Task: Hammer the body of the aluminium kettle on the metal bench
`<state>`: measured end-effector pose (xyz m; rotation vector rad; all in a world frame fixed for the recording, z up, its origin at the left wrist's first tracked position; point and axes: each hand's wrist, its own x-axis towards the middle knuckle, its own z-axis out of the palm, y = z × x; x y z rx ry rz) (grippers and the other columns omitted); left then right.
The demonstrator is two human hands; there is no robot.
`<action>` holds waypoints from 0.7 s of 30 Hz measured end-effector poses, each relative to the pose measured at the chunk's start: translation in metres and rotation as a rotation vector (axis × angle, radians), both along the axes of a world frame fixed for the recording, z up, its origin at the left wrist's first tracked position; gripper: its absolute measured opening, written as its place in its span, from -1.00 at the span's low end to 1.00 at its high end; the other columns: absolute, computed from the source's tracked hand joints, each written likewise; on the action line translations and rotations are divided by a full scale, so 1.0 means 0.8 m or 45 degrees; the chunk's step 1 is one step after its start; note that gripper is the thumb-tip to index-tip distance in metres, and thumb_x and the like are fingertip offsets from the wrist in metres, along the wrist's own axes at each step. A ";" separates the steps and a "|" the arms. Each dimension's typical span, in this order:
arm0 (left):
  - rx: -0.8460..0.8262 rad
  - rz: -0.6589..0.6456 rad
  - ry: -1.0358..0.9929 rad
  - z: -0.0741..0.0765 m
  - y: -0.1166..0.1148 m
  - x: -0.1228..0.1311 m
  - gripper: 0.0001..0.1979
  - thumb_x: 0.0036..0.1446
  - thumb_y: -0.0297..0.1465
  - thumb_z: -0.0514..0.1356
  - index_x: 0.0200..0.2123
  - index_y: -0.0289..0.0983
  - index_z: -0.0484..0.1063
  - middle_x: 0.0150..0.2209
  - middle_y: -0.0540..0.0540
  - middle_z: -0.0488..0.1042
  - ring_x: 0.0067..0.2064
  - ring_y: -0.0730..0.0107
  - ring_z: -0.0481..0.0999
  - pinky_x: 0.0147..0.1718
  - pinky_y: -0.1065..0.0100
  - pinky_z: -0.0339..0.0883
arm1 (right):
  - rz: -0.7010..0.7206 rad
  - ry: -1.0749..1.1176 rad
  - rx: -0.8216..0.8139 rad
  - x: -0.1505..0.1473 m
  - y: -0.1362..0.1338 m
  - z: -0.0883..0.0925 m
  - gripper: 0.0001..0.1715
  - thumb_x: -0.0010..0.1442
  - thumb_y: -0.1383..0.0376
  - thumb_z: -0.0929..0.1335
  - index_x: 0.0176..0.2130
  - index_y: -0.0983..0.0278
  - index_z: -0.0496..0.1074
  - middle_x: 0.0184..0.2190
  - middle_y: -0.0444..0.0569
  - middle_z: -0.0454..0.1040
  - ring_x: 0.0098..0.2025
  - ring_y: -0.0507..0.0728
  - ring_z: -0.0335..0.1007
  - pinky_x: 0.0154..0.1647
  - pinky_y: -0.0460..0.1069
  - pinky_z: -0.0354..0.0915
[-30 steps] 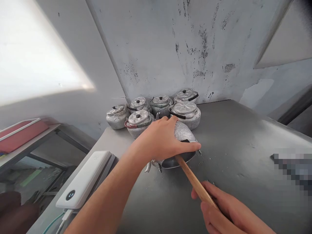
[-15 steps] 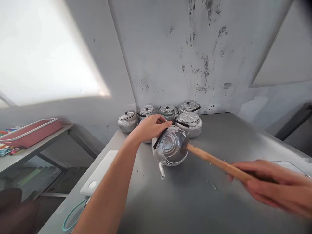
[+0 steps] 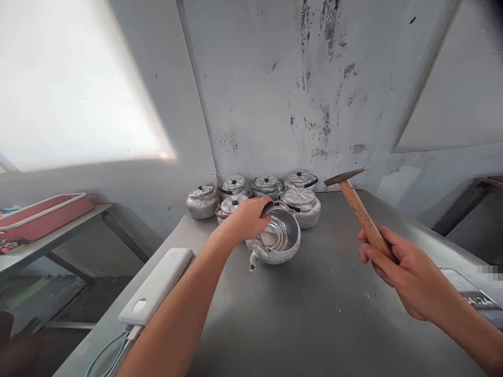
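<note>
My left hand (image 3: 251, 217) is closed around the black handle of a dented metal kettle (image 3: 281, 254). The kettle stands lidless and tilted, its open mouth facing me and its spout pointing toward the near left. Ridged rings show on its inner bottom. In my right hand (image 3: 404, 272) is a hammer (image 3: 363, 214), gripped by its wooden handle. The dark hammer head is raised, to the right of the kettle and apart from it. Behind the kettle sit several lidded metal kettles (image 3: 301, 207) with black knobs or handles.
A white power bank (image 3: 157, 288) with a teal cable lies at the left of the grey table (image 3: 275, 324). At the right edge rests a phone (image 3: 469, 293), partly behind my right arm. A pink basket (image 3: 51, 214) stands on a side table. A stained wall rises behind.
The hammer head has come out of the kettle's mouth and risen to the right. The kettle now sits more upright, with my left hand still at its handle.
</note>
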<state>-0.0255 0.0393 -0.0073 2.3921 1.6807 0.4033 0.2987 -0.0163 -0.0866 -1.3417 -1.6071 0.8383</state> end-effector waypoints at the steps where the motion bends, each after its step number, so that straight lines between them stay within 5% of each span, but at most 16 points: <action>1: -0.023 -0.016 -0.020 -0.003 0.003 0.001 -0.52 0.29 -0.29 0.10 0.26 -0.19 0.37 0.22 -0.19 0.49 0.23 -0.06 0.43 0.16 0.12 0.29 | -0.015 0.005 -0.027 0.000 -0.001 0.001 -0.73 0.36 0.01 0.33 -0.11 0.12 0.37 -0.47 -0.21 0.36 -0.60 0.03 0.11 -0.64 -0.05 0.11; 7: -0.287 -0.221 -0.124 -0.027 0.020 0.013 -0.64 0.15 -0.40 0.14 0.00 -0.18 0.55 0.06 -0.01 0.61 0.02 0.18 0.59 -0.05 0.37 0.41 | -0.003 0.077 -0.193 -0.007 -0.006 0.012 -0.69 0.36 0.00 0.30 -0.08 0.15 0.36 -0.49 -0.24 0.27 -0.57 0.03 0.08 -0.58 -0.05 0.11; 11: -0.322 -0.219 -0.127 -0.039 0.022 0.021 -0.61 0.15 -0.44 0.08 0.01 -0.19 0.53 0.05 -0.06 0.61 0.01 0.15 0.58 -0.05 0.31 0.39 | 0.060 0.098 -0.269 -0.017 -0.009 0.009 -0.71 0.41 0.02 0.27 -0.13 0.16 0.37 -0.46 -0.23 0.27 -0.55 0.02 0.08 -0.55 -0.04 0.11; 21: -0.461 -0.202 -0.133 -0.036 0.026 0.015 -0.59 0.12 -0.44 0.08 0.02 -0.19 0.54 0.11 -0.07 0.58 0.08 0.12 0.54 0.01 0.32 0.37 | 0.104 0.034 -0.329 -0.029 -0.020 0.000 -0.63 0.40 0.00 0.29 -0.33 0.17 0.35 -0.52 -0.28 0.11 -0.54 0.03 -0.04 -0.58 -0.05 -0.04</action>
